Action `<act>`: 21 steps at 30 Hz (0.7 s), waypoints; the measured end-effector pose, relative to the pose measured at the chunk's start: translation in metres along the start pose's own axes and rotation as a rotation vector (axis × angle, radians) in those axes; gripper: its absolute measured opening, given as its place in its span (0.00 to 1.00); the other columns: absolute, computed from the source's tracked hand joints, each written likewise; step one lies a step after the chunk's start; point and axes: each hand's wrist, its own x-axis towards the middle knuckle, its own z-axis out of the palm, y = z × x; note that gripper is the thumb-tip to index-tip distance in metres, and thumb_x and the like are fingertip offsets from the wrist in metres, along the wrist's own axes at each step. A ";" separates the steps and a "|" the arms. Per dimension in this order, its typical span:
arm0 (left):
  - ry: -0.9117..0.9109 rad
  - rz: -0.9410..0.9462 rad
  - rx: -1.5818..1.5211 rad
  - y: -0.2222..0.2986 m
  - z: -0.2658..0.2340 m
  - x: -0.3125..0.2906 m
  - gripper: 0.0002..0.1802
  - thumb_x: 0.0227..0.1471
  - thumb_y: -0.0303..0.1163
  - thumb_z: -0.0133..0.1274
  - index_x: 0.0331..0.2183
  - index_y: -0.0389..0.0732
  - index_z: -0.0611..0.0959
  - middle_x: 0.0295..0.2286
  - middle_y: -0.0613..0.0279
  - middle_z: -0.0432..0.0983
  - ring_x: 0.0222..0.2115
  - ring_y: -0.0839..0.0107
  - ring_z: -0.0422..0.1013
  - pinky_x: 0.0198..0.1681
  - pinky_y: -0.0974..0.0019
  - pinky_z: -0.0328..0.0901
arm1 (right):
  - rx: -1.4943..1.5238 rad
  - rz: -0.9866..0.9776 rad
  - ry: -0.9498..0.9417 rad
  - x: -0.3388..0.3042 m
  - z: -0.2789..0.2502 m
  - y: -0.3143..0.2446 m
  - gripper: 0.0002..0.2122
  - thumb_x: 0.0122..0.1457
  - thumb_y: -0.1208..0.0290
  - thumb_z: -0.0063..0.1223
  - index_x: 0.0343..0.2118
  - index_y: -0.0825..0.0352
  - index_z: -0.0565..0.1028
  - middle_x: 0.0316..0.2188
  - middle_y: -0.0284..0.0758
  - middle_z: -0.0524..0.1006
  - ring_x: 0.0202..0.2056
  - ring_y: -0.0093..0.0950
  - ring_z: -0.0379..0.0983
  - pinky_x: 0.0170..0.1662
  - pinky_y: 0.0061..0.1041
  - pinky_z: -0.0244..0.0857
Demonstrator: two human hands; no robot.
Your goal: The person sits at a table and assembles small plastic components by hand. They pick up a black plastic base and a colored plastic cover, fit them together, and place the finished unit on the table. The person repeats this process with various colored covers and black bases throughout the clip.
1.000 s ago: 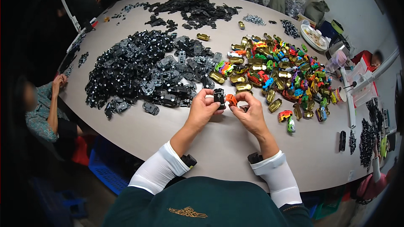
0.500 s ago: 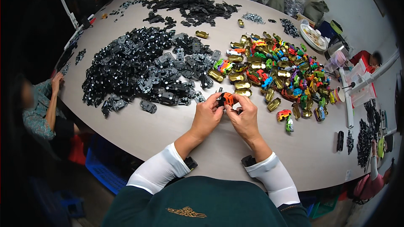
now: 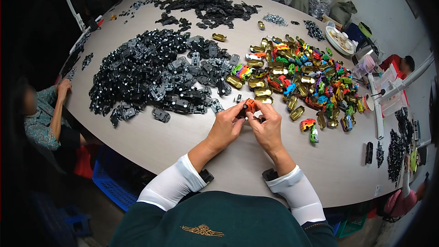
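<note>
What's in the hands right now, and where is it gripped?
Both hands, left hand and right hand, pinch a small orange plastic toy car body by its sides, fingertips meeting around it.

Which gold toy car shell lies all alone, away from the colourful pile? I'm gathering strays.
The gold shell at the far side of the table, between the two black heaps. Every other gold one sits in or against the colourful pile.
</note>
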 end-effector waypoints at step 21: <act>-0.011 -0.470 -0.693 -0.003 -0.009 0.008 0.15 0.56 0.30 0.53 0.44 0.34 0.75 0.40 0.60 0.74 0.38 0.75 0.73 0.38 0.71 0.73 | 0.257 0.065 -0.053 -0.002 0.004 0.004 0.18 0.49 0.79 0.58 0.46 0.70 0.74 0.30 0.37 0.78 0.27 0.20 0.73 0.27 0.21 0.67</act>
